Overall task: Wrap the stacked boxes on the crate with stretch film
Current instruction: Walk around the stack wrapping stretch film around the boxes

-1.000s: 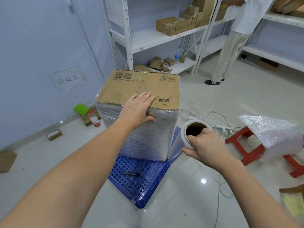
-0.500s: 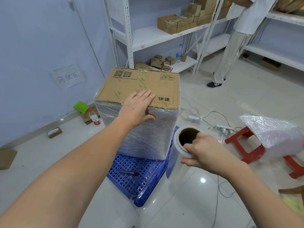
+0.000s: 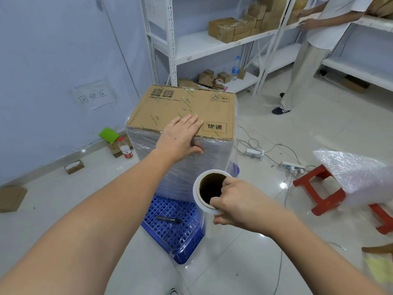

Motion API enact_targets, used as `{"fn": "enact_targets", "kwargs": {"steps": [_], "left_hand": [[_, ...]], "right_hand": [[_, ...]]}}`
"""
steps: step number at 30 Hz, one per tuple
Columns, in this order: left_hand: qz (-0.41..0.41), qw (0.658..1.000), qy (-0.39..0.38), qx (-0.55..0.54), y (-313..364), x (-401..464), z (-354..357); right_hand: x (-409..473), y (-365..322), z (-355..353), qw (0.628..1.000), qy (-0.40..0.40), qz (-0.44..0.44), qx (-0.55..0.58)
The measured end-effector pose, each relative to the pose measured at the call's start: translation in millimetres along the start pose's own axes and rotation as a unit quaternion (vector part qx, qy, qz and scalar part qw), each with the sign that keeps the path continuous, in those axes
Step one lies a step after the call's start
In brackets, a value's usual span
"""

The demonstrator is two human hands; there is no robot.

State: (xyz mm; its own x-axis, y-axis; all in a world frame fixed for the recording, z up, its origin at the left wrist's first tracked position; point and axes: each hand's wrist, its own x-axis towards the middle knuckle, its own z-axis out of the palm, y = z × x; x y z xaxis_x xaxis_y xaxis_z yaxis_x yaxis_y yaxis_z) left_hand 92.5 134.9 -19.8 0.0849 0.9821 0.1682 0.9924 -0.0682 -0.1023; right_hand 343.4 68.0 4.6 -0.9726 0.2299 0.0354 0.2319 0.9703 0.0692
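— Boxes (image 3: 182, 107) stand stacked on the blue crate (image 3: 172, 228), their sides already clouded with film, the cardboard top bare. Where is your left hand (image 3: 180, 137)?

— Flat on the top's near edge, fingers straight, thumb down over the wrapped side.

— And your right hand (image 3: 236, 205)?

— Curled on the rim of the stretch film roll (image 3: 209, 194), fingers hooked into its core, the roll upright just beside the stack's near right corner. A black pen (image 3: 168, 219) lies on the crate.

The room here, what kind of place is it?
Probably a small packing or storage room: metal shelves with small cartons, a film-wrapped box on a blue crate.
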Motion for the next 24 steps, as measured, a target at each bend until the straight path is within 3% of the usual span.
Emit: {"fn": "enact_targets", "kwargs": {"steps": [18,24], "left_hand": [[0.002,1.000,-0.001,-0.001,0,2,0],[-0.002,1.000,0.000,-0.005,0,1,0]], "right_hand": [[0,-10,3,0.999,-0.007,-0.004,0.033],[3,-24,3,0.999,-0.017,0.050,0.012]]}}
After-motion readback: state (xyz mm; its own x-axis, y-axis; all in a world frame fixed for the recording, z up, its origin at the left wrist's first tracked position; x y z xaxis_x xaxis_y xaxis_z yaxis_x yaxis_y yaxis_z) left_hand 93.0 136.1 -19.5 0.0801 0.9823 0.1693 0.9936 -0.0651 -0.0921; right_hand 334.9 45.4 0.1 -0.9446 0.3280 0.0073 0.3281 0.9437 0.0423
